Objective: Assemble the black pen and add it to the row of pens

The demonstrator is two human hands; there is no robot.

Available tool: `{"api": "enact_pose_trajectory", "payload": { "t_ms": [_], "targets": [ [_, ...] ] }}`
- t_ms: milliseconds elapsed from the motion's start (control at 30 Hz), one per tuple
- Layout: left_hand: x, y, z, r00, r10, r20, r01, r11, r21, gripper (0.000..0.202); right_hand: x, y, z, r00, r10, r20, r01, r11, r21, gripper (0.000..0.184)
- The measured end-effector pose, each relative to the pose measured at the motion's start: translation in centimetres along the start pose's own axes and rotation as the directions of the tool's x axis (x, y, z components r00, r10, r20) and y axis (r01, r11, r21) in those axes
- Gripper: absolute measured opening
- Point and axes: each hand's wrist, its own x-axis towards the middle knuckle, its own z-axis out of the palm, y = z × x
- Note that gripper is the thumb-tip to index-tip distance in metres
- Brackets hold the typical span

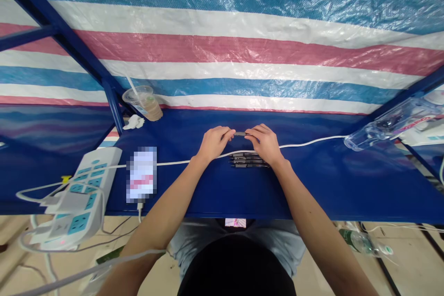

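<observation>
My left hand [214, 143] and my right hand [265, 143] meet over the blue shelf [312, 180], both pinching the ends of a small dark pen-like piece [240, 133] held level between them. Just in front of my wrists lies a row of several dark pens [247, 160] on the shelf, side by side. A white cable [308, 141] runs across the shelf under my hands.
A phone [142, 174] lies at the left, plugged in. A white power strip [81, 194] hangs off the shelf's left edge. A plastic cup with a straw [145, 102] stands at the back left. A clear bottle [388, 125] lies at the right. A striped tarp [243, 46] backs the shelf.
</observation>
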Motion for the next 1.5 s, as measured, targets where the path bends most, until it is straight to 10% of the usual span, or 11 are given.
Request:
{"api": "enact_pose_trajectory", "payload": {
  "t_ms": [233,400,1167,1500],
  "targets": [
    [-0.1,0.1,0.2,0.996,0.068,0.050,-0.068,0.998,0.002,0.017,0.0,0.0,0.0,1.000,-0.002,0.018,0.002,1.000,-0.007,0.022],
    [-0.1,0.5,0.0,0.996,0.011,0.085,-0.018,0.996,0.089,0.045,-0.1,0.1,0.2,1.000,-0.012,0.025,0.012,1.000,-0.006,0.022],
    [-0.2,0.3,-0.7,0.986,-0.045,-0.158,0.042,0.999,-0.021,0.053,-0.2,2.0,-1.7,0.980,0.149,-0.129,-0.154,0.988,-0.029,0.027],
    [-0.1,0.7,0.0,0.997,0.060,0.039,-0.059,0.998,-0.019,0.051,-0.1,0.1,0.1,0.997,0.068,-0.026,-0.068,0.998,0.017,0.015]
  ]
}}
